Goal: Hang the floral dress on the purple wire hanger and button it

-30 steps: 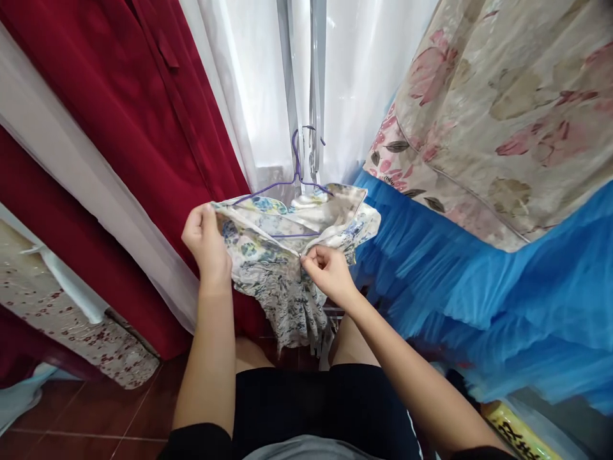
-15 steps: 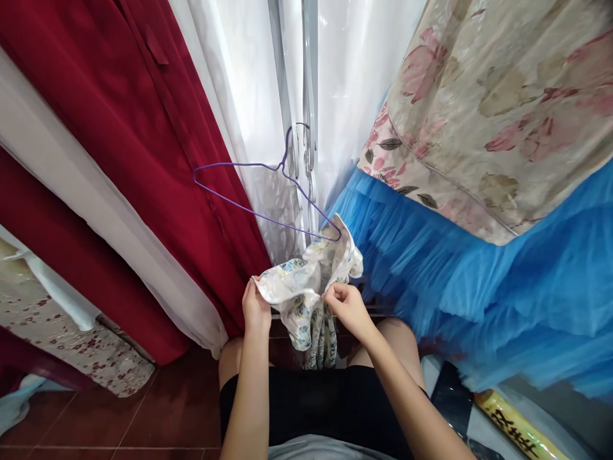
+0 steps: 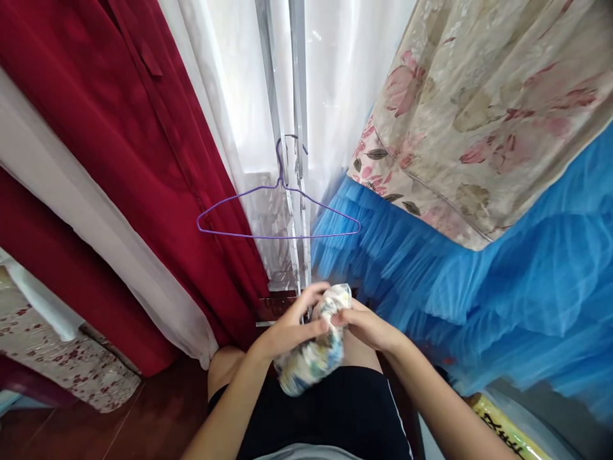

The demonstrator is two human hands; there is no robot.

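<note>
A white garment with a blue and yellow floral print [image 3: 313, 361] is bunched up over my lap, blurred by motion. My left hand [image 3: 294, 326] is closed loosely around the bundle from the left, its thumb lying across the fabric. From the other side my right hand [image 3: 366, 322] pinches the cloth, thumb on top and the other fingers partly hidden behind it. Beyond the bundle, a purple wire hanger [image 3: 244, 235] hangs level and bare on a shiny vertical strip [image 3: 297, 76]. Neither hand touches the hanger.
Red curtains [image 3: 191, 255] and white sheer fabric [image 3: 225, 96] hang to the left and centre. At right are blue tulle [image 3: 454, 300] and a beige floral cloth [image 3: 479, 128]. A yellow package [image 3: 507, 428] lies at lower right above the dark red tiled floor [image 3: 158, 415].
The garment has come off the hanger's right corner and is now bunched lower, nearer my lap. Both hands moved closer together around it. The hanger swung from tilted to level.
</note>
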